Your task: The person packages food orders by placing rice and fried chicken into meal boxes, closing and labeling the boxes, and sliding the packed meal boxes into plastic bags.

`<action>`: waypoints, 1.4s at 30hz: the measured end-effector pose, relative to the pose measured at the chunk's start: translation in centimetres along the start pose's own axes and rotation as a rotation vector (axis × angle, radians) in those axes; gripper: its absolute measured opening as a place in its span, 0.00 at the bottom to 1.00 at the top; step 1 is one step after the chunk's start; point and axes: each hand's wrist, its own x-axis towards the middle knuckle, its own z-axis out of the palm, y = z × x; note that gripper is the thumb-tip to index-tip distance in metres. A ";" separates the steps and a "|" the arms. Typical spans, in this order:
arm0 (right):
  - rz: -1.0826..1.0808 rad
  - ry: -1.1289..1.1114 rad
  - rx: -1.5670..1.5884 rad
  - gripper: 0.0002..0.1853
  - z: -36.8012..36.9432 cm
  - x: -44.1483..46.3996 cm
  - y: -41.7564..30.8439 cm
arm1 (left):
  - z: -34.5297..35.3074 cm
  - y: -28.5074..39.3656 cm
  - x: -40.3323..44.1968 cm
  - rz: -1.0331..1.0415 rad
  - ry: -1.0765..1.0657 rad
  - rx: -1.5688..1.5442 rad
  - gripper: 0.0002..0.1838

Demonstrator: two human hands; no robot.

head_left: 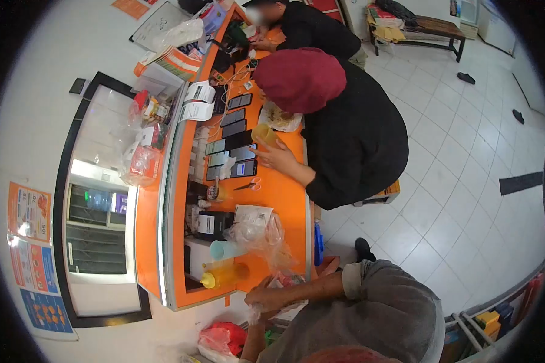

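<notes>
Orange counter [289,209], and I'm at the near end of it with both bare hands bunched close together just off the edge. My right hand [264,296] has its fingers curled down over the spot where the two meet, but whether they're actually pinching anything, I can't tell. Left hand [260,319] comes up from below and is mostly covered, so no idea if it's spread or closed. The thing in play looks like some crinkly clear film [252,314], right at the hands, hanging just under the right one. A clear packet [289,280] with something reddish in it is just beside my right wrist.

Further along the counter there's a yellow squeeze bottle [223,276], nozzle toward the window side, with a pale teal cup [223,250] next to it. Past those, a big clear plastic bag [257,233] is slumped near a black boxy device [217,224]. Then scissors [252,184] with orange handles, and a whole cluster of phones [235,140].

Co-worker in a burgundy head covering [300,78] has one hand [278,158] around a yellowish cup [263,134]. Down below my hands, a red bag [224,337] sits near my left forearm.
</notes>
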 end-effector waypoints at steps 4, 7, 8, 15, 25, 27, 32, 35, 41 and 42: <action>0.016 0.139 -0.100 0.21 -1.4 -1.1 -1.7 | 4.0 1.4 -0.4 -0.093 0.182 -0.124 0.26; 0.096 -0.011 -0.705 0.25 -5.6 -1.7 -6.4 | 6.4 2.6 -0.2 -0.136 0.338 -0.243 0.26; 0.192 -0.094 -0.906 0.23 -2.8 -2.4 -5.7 | 6.6 2.8 0.2 -0.144 0.379 -0.287 0.27; 0.027 -0.483 -0.612 0.21 -1.3 -3.5 -7.6 | 6.0 4.1 -1.4 -0.117 0.625 -0.646 0.27; -0.412 -0.235 -0.474 0.35 1.1 -4.6 -16.5 | 1.0 2.7 -15.7 0.163 0.912 -1.468 0.28; -0.536 -0.219 -0.591 0.34 2.6 -6.8 -14.8 | -1.1 1.5 -21.5 0.216 0.844 -1.589 0.30; -0.706 -0.222 -0.591 0.32 11.0 -7.5 -12.2 | -4.6 2.7 -33.8 0.072 0.884 -1.606 0.29; -0.187 -0.405 -0.200 0.34 17.5 -6.3 -10.2 | -5.1 2.5 -40.0 -0.110 1.035 -1.498 0.30; 0.713 -0.830 1.247 0.38 31.5 -6.4 -11.4 | -5.0 -1.9 -51.4 -0.419 1.112 0.637 0.14; 0.784 -0.929 1.312 0.38 33.5 -6.5 -11.5 | -5.3 -1.6 -53.0 -0.355 1.032 0.586 0.14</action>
